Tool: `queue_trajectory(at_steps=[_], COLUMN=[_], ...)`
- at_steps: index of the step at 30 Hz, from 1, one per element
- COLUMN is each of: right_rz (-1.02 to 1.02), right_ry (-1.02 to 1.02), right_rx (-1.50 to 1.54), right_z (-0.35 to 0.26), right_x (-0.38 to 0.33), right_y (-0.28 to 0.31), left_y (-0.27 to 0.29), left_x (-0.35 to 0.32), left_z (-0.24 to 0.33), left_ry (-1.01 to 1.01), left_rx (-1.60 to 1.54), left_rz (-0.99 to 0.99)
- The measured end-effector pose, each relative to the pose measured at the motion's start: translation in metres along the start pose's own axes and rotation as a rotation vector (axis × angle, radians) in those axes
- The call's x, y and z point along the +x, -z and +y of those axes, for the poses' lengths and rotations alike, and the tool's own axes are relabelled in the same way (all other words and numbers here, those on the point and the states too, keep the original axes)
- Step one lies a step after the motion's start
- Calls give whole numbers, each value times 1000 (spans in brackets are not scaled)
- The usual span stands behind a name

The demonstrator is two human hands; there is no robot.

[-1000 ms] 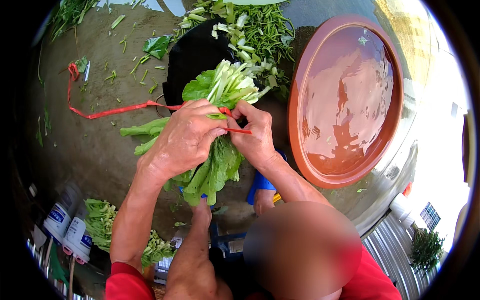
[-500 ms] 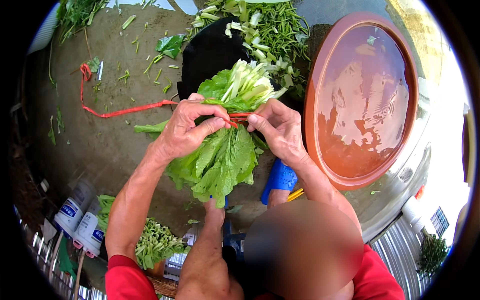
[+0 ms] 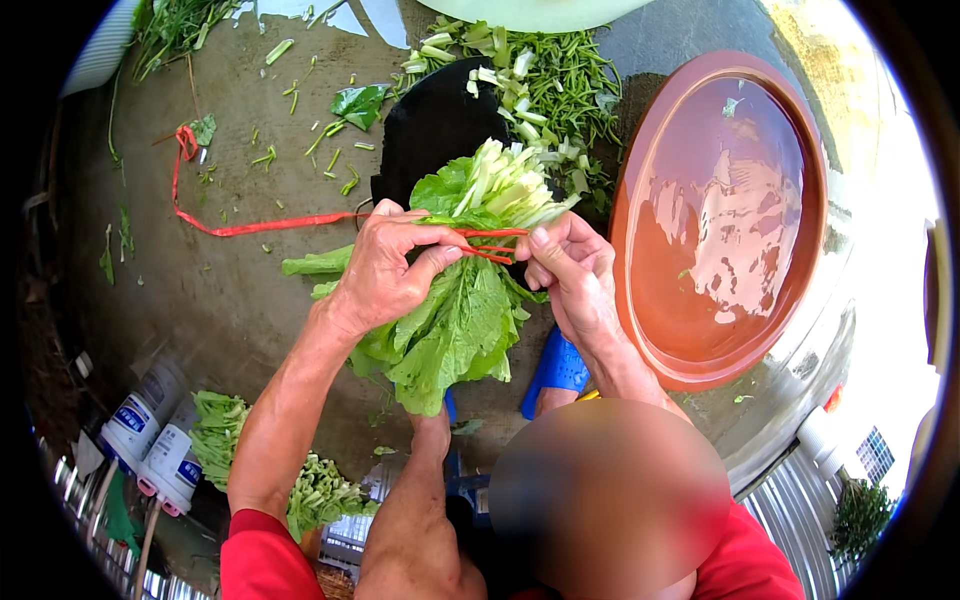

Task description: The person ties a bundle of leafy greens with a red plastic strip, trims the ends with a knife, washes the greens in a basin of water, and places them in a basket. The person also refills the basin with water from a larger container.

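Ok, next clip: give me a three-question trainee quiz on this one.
1. True or false: the red string trails off to the person's left across the ground.
2. What do the left hand and right hand hold between them?
3. The brown basin holds: A) water B) greens C) bottles.

Key: 1 true. 2 a bunch of leafy greens, string around its stalks. 3 A.
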State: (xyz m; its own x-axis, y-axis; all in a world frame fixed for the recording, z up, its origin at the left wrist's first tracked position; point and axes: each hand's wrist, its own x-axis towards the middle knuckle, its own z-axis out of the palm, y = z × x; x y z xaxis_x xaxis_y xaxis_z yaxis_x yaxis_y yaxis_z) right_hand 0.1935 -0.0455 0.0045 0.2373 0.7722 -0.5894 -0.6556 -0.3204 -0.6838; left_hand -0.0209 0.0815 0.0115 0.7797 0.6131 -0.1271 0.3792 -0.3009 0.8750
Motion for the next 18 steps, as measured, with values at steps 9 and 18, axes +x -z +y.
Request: queue_trajectory(at_steps=[9,18], right_rz=[-149,-188], right_ry=[115,171], right_rx=[-99,-290], right_z=[-19,-22], right_x=[-11,-34], right_y=[-16,-5], left_y=[-12,-21], left_x=[-6,3], left_z=[21,19], left_ry=[122,422], left_rx=[3,-421], left_rz=[170,158])
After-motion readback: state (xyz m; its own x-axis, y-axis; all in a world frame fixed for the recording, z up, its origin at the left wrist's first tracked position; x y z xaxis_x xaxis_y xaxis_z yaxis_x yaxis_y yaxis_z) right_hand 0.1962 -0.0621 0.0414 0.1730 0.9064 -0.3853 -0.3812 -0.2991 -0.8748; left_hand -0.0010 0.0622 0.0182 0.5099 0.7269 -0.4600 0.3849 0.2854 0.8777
